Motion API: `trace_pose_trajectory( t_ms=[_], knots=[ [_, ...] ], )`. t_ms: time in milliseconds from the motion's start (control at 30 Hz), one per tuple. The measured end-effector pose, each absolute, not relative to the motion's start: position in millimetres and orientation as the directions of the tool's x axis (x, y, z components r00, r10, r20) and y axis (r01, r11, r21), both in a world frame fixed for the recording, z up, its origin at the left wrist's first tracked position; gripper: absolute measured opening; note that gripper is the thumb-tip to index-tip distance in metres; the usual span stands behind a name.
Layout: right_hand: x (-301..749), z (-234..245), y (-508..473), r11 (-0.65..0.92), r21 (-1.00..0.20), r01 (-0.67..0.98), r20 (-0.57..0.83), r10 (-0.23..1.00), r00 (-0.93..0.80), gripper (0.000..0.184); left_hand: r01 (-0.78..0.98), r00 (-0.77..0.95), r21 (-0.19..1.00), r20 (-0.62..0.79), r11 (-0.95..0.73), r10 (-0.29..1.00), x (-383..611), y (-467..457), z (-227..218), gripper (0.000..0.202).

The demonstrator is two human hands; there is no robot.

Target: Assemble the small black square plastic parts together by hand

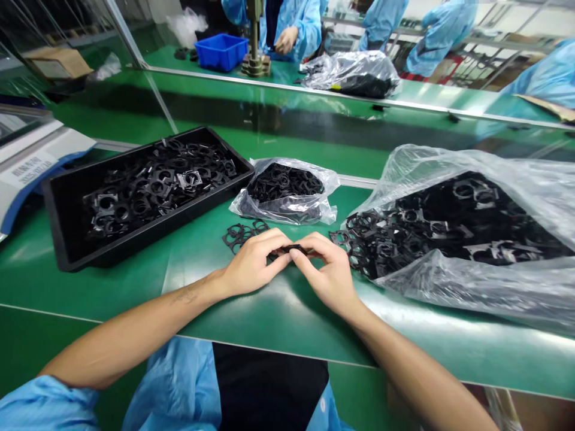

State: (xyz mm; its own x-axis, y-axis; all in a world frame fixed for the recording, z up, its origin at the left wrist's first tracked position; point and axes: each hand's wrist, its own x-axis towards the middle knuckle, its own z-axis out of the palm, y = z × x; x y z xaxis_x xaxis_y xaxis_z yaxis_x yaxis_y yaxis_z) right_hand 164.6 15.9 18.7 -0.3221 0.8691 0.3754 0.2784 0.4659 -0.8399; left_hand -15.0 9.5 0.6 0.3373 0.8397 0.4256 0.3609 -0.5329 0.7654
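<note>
My left hand (256,261) and my right hand (327,272) meet over the green table, thumbs and fingertips closed on a small black plastic part (294,247). Fingers cover most of that part, so its full shape is hidden. Several loose black ring-shaped parts (240,234) lie just beyond my left hand. To the right of my right hand, black frame-like parts (381,239) with round holes spill from a large clear plastic bag (449,281). Behind my hands sits a smaller clear bag (287,209) holding small black rings (287,181).
A black tray (162,224) heaped with black frames stands at the left, beside a white and blue machine (33,161). Across a raised metal rail are a blue bin (221,52), a metal press post (255,36), another plastic bag (353,72) and co-workers in blue smocks.
</note>
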Motion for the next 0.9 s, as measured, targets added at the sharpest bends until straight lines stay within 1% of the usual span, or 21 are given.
trace_pose_trajectory(
  t_ms=[267,633,900],
  knots=[
    [163.9,19.6,15.2,0.495,-0.813,0.306,0.391,0.854,-0.344,0.012,0.371,0.368,0.771,0.390,-0.518,0.844,-16.0,10.5,-0.6,0.013],
    [164.6,20.4,15.8,0.488,-0.812,0.319,0.380,0.858,-0.345,0.013,0.374,0.363,0.766,0.398,-0.523,0.842,-15.3,9.9,0.2,0.015],
    [164.2,19.6,15.4,0.487,-0.813,0.320,0.370,0.856,-0.362,0.013,0.401,0.396,0.755,0.368,-0.519,0.842,-17.0,11.1,-0.6,0.014]
  ],
)
